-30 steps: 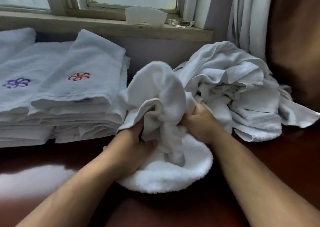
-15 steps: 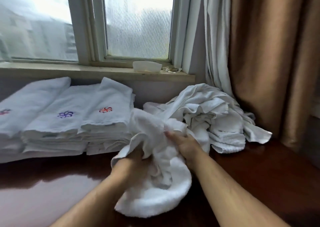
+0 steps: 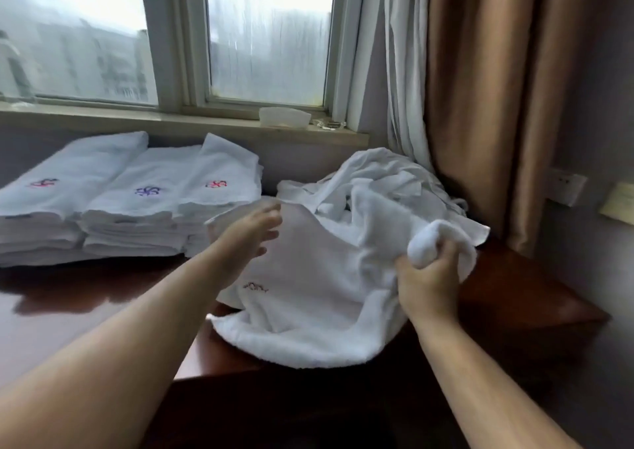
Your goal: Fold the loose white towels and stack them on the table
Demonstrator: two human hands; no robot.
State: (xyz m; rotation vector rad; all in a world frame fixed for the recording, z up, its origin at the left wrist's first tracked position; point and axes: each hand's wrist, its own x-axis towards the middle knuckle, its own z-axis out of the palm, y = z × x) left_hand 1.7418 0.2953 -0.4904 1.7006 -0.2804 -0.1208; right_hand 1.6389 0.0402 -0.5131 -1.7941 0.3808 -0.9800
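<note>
- The right hand [image 3: 427, 287] grips a bunched corner of the towel [image 3: 308, 308], fingers curled tight round a roll of terry cloth that bulges above the fist
- The left hand [image 3: 247, 239] is at the towel's upper left edge with its fingers spread apart; it is blurred, and whether any finger touches the cloth cannot be told
- The towel hangs stretched between the two hands in front of the person; its thick lower hem sags onto the table [image 3: 103, 311], a glossy dark red-brown top
- A small reddish-brown embroidered mark [image 3: 255, 288] shows on the towel's face near the left forearm; it is too blurred to read as letters
- The loose pile [image 3: 377, 181] of crumpled white towels lies on the table just behind the held one, against the wall
- The folded stacks [image 3: 137, 222] stand side by side on the table's left, below the window sill [image 3: 171, 122]; the top towels carry stitched flower-like emblems, a pink one [image 3: 44, 183], a purple one [image 3: 148, 191] and a red one [image 3: 216, 184]; none has legible writing
- A white container [image 3: 284, 117] sits on the sill; a sheer white curtain [image 3: 404, 71] and a brown curtain [image 3: 480, 105] hang at the right
- A wall socket [image 3: 564, 187] and a yellow note [image 3: 617, 205] are on the right wall; the note's writing is too small to read
</note>
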